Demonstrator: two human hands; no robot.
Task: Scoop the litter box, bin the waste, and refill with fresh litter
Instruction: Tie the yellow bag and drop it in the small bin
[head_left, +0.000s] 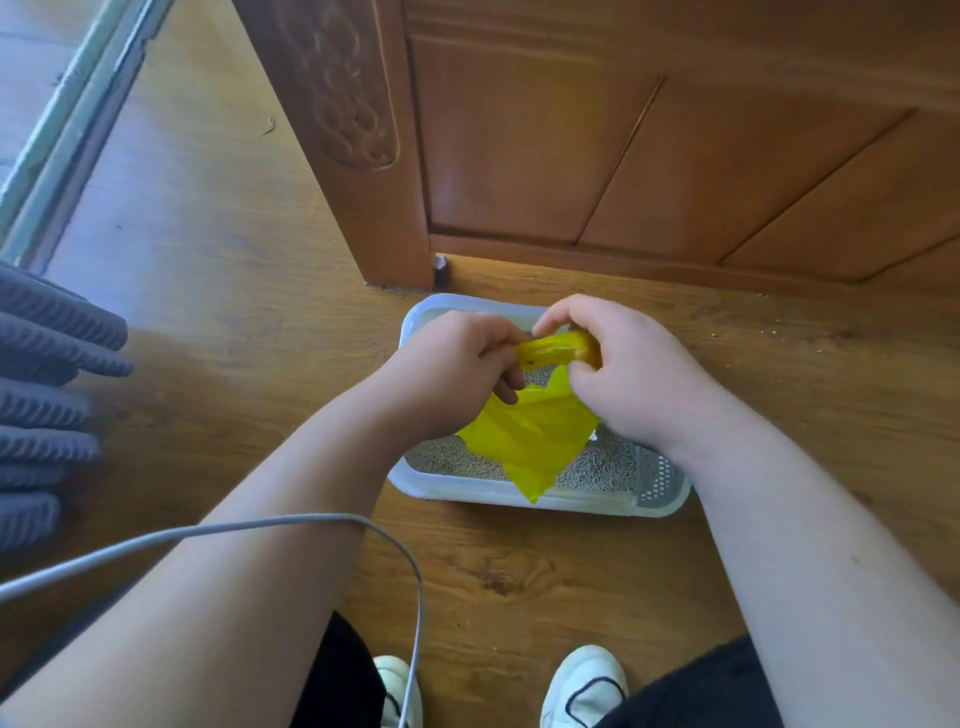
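Note:
A white litter box (447, 486) with grey litter (447, 457) sits on the wooden floor in front of a door. Above it hangs a yellow plastic bag (530, 436). My left hand (457, 358) and my right hand (618, 374) each grip the bag's twisted top edge, stretched between them. The bag's lower point droops over the box's near rim. A grey slotted scoop (657, 475) lies in the box's right near corner, partly hidden by my right wrist.
A brown wooden door (623, 145) and its frame (343, 130) stand just behind the box. Grey ribbed fabric (41, 405) lies at the left edge. A grey cable (291, 522) loops over my left forearm. My white shoes (582, 686) are at the bottom.

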